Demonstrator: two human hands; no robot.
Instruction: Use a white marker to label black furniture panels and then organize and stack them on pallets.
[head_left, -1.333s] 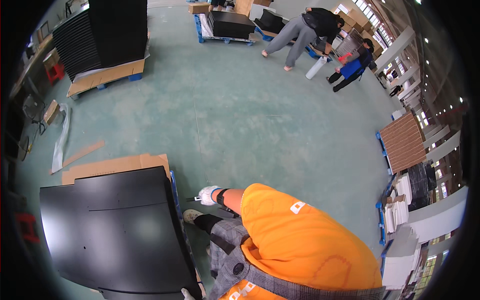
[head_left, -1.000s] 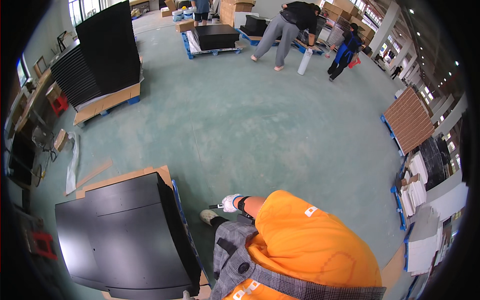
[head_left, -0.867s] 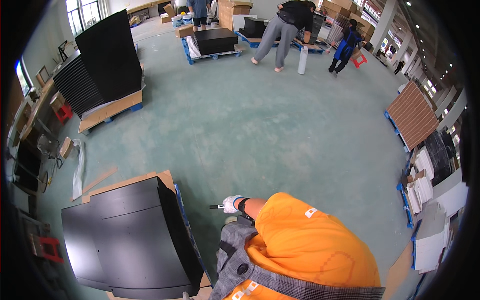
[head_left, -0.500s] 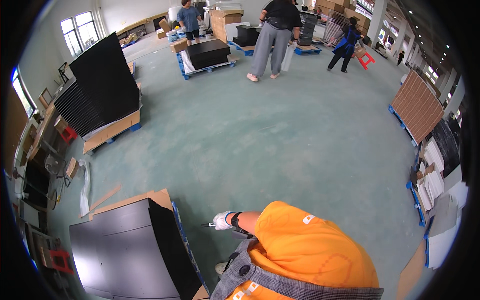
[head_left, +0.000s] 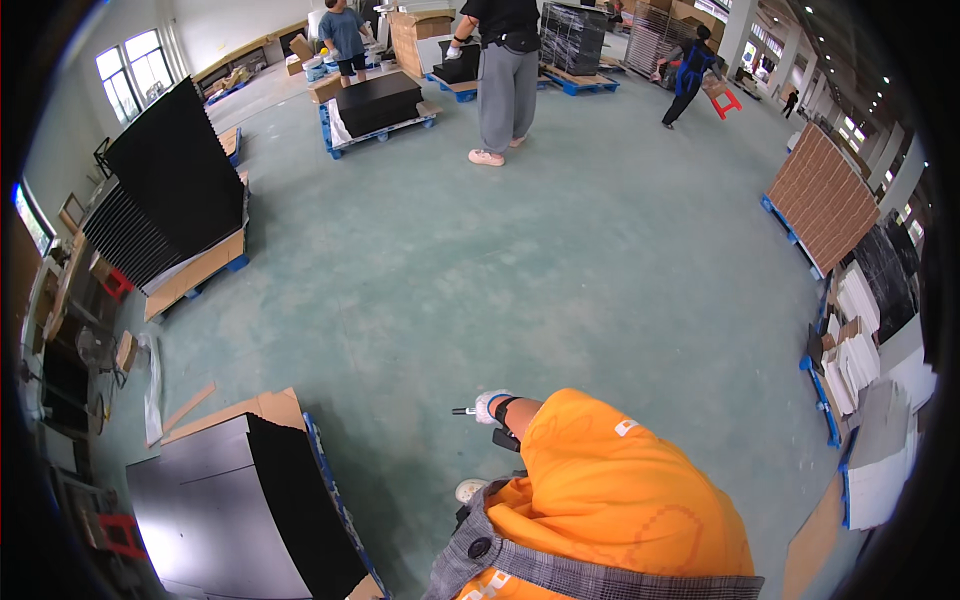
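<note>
My right hand point(head_left: 487, 406), in a white glove, reaches out from an orange sleeve. Its fingers close round a slim, dark-tipped stick-like object point(head_left: 462, 411), too small to name. A dark band and a small dark box sit at the wrist. My left hand is out of view. To the left of the right hand, and apart from it, lies a stack of black panels point(head_left: 220, 500) on cardboard over a blue pallet point(head_left: 332, 480). Part of my shoe point(head_left: 470, 490) shows below the hand.
Black panels point(head_left: 170, 170) stand on a pallet at the left. A person point(head_left: 505, 80) in grey trousers stands near smaller black stacks point(head_left: 378, 102); two other people are farther back. Brown panels point(head_left: 822, 200) and white pieces point(head_left: 850, 365) line the right side.
The view has shifted, and the near stack sits farther left. My right hand appears farther right and higher, still gripping the slim object. The person in grey trousers has turned toward the black stack.
</note>
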